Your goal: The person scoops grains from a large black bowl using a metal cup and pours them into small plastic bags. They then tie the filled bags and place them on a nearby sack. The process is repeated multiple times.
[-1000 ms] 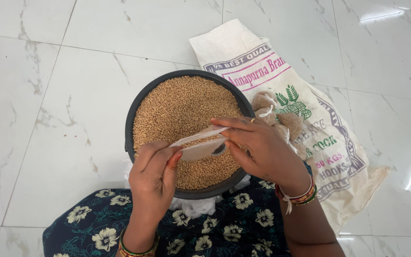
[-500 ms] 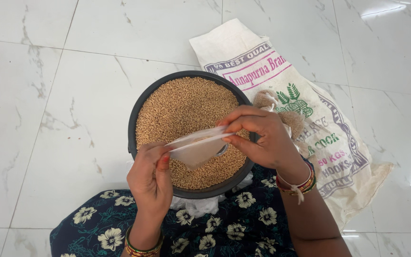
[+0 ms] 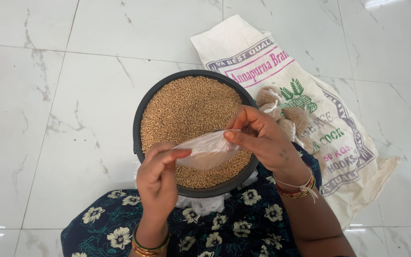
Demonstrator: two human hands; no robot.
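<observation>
White printed sack point(image 3: 338, 138) flat beside clear pouch point(image 3: 205, 150)

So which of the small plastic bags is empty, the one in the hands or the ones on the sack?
The clear bag stretched between both hands over the grain basin; the tied bags on the sack hold grain.

Over a black bowl point(image 3: 141, 119) full of grain point(image 3: 186, 109), the left hand point(image 3: 158, 181) and right hand point(image 3: 262, 138) pinch a clear plastic bag point(image 3: 205, 150) between them, with a printed sack point(image 3: 319, 109) beside it on the floor point(image 3: 48, 95).
</observation>
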